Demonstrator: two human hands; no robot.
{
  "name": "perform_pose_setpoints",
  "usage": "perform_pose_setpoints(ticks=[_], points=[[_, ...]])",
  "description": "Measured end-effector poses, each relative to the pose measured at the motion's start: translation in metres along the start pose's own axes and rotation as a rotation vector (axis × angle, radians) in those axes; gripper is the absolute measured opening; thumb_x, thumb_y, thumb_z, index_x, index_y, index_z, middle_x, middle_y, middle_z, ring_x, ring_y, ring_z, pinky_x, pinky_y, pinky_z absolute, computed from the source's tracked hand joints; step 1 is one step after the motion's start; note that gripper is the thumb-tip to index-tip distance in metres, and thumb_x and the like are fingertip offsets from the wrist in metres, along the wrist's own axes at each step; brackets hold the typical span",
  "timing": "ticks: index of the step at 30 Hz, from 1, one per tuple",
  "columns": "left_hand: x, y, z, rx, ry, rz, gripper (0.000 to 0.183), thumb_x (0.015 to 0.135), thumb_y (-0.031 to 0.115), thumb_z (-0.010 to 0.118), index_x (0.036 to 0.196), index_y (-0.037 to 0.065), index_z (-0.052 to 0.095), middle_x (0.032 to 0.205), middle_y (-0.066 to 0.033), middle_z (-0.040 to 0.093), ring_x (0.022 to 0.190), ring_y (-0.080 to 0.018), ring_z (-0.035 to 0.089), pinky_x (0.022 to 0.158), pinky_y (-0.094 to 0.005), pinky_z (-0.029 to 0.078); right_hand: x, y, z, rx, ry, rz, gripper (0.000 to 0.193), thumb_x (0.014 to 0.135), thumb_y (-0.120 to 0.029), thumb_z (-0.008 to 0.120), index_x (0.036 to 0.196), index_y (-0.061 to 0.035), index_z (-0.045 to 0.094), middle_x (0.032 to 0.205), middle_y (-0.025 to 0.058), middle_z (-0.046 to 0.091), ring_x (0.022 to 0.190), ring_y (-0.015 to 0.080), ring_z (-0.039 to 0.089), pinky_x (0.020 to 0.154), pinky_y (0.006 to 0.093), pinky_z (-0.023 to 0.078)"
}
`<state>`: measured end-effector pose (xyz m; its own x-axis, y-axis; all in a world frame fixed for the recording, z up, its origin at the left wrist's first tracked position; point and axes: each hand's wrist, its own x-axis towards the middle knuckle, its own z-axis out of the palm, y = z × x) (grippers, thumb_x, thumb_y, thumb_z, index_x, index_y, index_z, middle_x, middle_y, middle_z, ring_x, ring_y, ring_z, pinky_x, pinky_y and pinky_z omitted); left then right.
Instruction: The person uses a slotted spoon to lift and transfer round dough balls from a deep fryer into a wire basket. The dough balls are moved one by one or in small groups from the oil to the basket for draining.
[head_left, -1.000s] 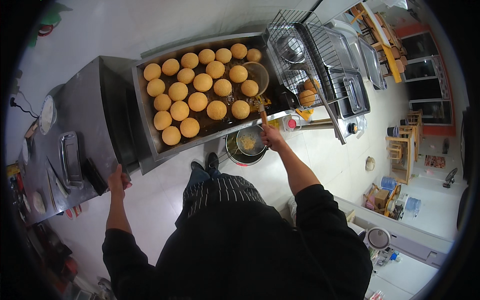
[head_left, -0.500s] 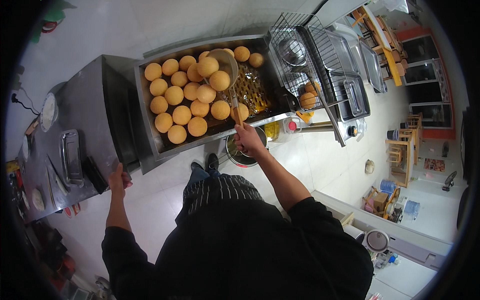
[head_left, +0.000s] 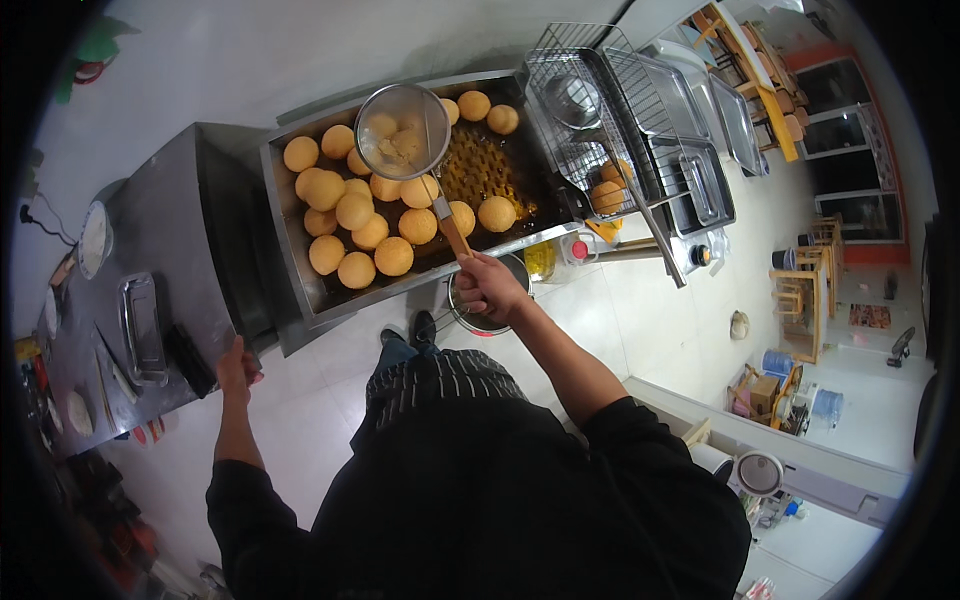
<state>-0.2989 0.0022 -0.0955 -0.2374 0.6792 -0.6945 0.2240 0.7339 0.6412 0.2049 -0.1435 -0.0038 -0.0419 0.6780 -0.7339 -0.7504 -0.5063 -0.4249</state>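
My right hand (head_left: 488, 288) is closed round the wooden handle of a round mesh strainer (head_left: 425, 110). The strainer's bowl is over the far side of a rectangular metal fryer (head_left: 430, 262). Yellowish shapes show in or through the mesh; I cannot tell which. Several golden fried balls (head_left: 394, 256) crowd the left and middle of the fryer, some stacked on others. Dark oil (head_left: 480, 170) with a perforated plate beneath shows at the right. At the corner of the steel counter (head_left: 165, 230), my left hand (head_left: 238, 368) has its thumb on the edge and its fingers curled.
Right of the fryer, a wire basket (head_left: 655, 125) holds a metal bowl (head_left: 573, 100) and a few fried balls (head_left: 607, 197). Metal trays (head_left: 690, 185) stand beyond it. A pot (head_left: 510, 270) and a red-capped oil jug (head_left: 578, 250) are below the fryer's front edge.
The strainer has swung up and left from among the balls, its mesh now facing me. Balls have shifted left, baring more oil at right. My left hand stays by the counter corner.
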Motion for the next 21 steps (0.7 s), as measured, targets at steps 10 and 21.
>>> perform_pose_setpoints(ticks=[10, 21], points=[[0.004, -0.002, -0.002, -0.022, -0.037, -0.015, 0.046, 0.086, 0.047, 0.069, 0.071, 0.006, 0.054, 0.053, -0.0027, 0.046, 0.038, -0.0155, 0.046, 0.036, -0.0301, 0.045, -0.055, -0.038, -0.143, -1.041, 0.684, -0.322, 0.023, 0.098, -0.027, 0.051, 0.106, -0.0060, 0.055, 0.060, 0.0004, 0.048, 0.043, 0.0113, 0.047, 0.037, 0.0293, 0.038], [0.001, -0.002, 0.000, -0.053, -0.046, 0.028, 0.047, 0.087, 0.046, 0.069, 0.068, 0.004, 0.055, 0.050, -0.0048, 0.047, 0.036, -0.0160, 0.046, 0.036, -0.0291, 0.045, -0.075, -0.043, -0.211, -1.471, 0.867, -0.171, 0.032, 0.092, -0.023, 0.049, 0.109, 0.0040, 0.052, 0.089, 0.0307, 0.065, 0.078, 0.0447, 0.066, 0.071, 0.0535, 0.052]])
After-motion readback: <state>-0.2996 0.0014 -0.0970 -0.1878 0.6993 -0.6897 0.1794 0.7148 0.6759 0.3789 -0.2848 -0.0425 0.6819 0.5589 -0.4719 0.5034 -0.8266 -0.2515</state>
